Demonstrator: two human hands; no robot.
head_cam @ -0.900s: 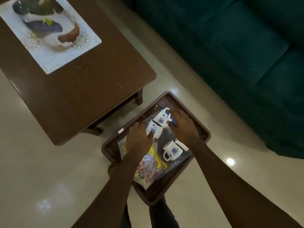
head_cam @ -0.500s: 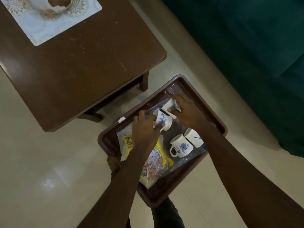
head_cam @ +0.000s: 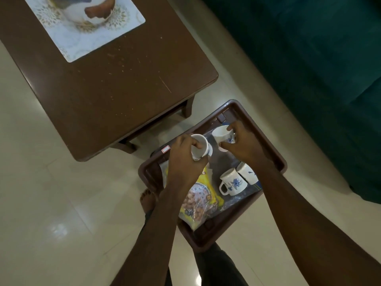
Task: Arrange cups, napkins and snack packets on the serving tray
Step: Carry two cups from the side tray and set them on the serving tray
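A brown serving tray [head_cam: 274, 149] rests low in front of me, over my legs. My left hand [head_cam: 183, 159] grips a white cup with blue flowers [head_cam: 203, 146], tilted, a finger hooked inside its rim. My right hand [head_cam: 242, 144] holds a second matching cup [head_cam: 223, 136], also tilted, above the tray's far end. Two more matching cups [head_cam: 233, 183] [head_cam: 247, 173] lie on their sides at the tray's right. A yellow snack packet [head_cam: 200, 201] lies along the tray's left part, partly under my left forearm, beside a clear plastic wrapper [head_cam: 239, 200].
A dark wooden coffee table [head_cam: 115, 87] stands to the left and beyond the tray, with a white placemat [head_cam: 82, 41] and a painted bowl [head_cam: 88, 9] on it. A dark green sofa [head_cam: 309, 58] fills the right. My bare foot [head_cam: 147, 200] shows on the pale tiled floor.
Both hands have lifted their cups off the tray floor and tipped them, mouths turned toward the table. The camera view has shifted slightly.
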